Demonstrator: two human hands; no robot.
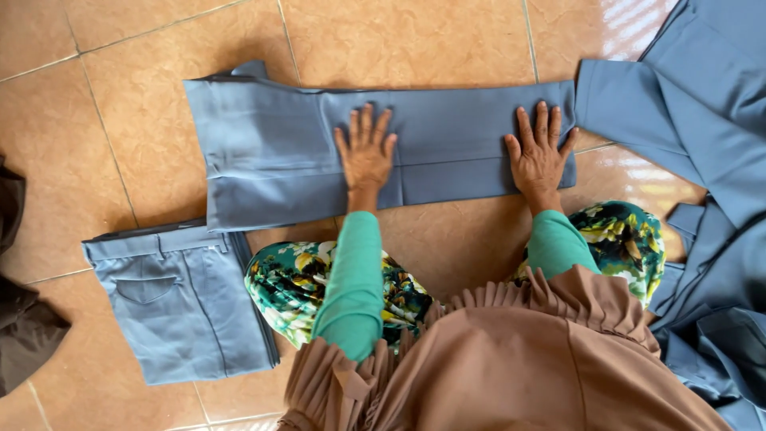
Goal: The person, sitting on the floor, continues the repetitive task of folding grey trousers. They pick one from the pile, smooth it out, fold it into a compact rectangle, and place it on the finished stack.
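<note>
Pressed flat on half-folded trousers [383,152], left hand [366,156] and right hand [540,156] splayed, gripping nothing; left of them, one folded pair [183,303]; right, unfolded pile [710,160].

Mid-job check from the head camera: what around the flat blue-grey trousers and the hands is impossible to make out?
- Blue-grey trousers: parts under the left hand and right hand, head view.
- Pile of blue-grey cloth: cut off by the right edge.
- Dark brown cloth: cut off by the left edge.
- Folded blue-grey trousers: the right side is hidden by a floral knee.
</note>
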